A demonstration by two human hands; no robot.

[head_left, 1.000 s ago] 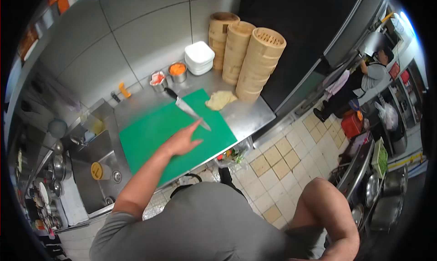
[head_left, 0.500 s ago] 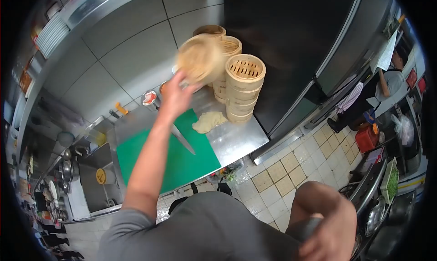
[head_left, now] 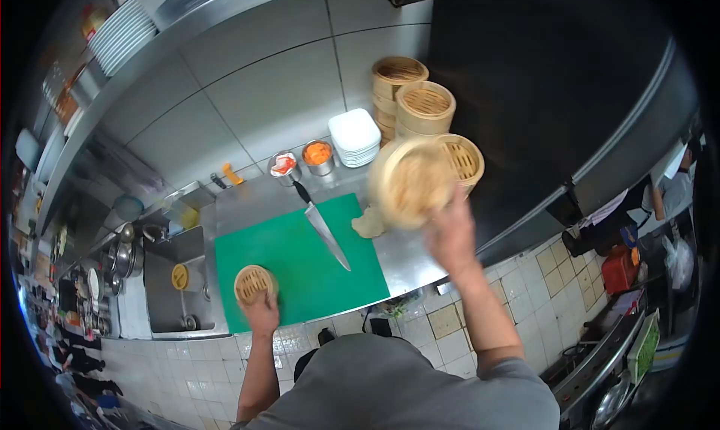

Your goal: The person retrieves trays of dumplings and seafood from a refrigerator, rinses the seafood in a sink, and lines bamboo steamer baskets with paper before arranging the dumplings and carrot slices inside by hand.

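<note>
My left hand (head_left: 259,311) grips the near rim of a small bamboo steamer basket (head_left: 253,281) at the left of the green cutting board (head_left: 300,246). On the right, my right hand (head_left: 453,236) holds a second round bamboo steamer (head_left: 412,182) by its edge. It is raised in front of the stacks and blurred by motion; whether it is a basket or a lid I cannot tell. A knife (head_left: 325,236) with a black handle lies across the board. Beside it rests a crumpled pale cloth (head_left: 369,223), partly covered by the raised steamer.
Stacked bamboo steamers (head_left: 426,103) stand at the back right by a dark cabinet (head_left: 525,92). White square plates (head_left: 355,133) and metal cups of orange (head_left: 318,154) and red-and-white food (head_left: 283,166) line the wall. A sink (head_left: 175,284) lies left. A person (head_left: 667,182) stands far right.
My left hand has come down from beside the stacks to the board with a steamer basket. My right hand has moved from near my body to the stacks and now holds a steamer.
</note>
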